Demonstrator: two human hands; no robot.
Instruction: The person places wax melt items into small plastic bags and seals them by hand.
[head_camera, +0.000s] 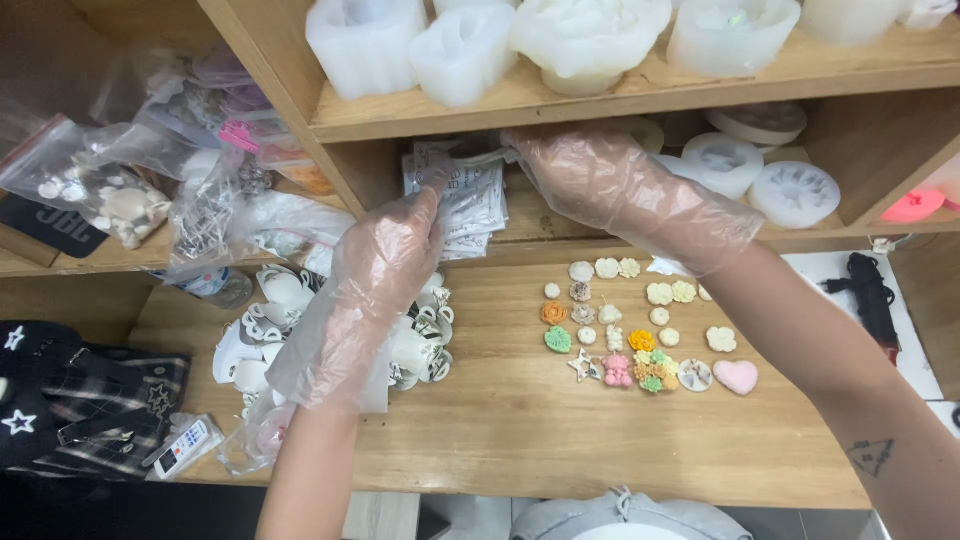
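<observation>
Both gloved hands on the packet stack (462, 195) in the shelf (640, 95) cubby: left hand (385, 265) pinches its left edge, right hand (600, 175) curls over the top. Likely light, floppy, slippery; best gripped by edges.

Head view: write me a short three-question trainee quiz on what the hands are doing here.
1. True or false: both hands wear clear plastic gloves.
2. What do the left hand and right hand hold between them? A) a pink heart B) a stack of small printed packets C) a remote
3. Where do the small coloured moulded shapes lie?

Key
1. True.
2. B, the stack of small printed packets, at the lower shelf opening.
3. On the wooden worktop, below the right hand, apart from both hands.
</observation>
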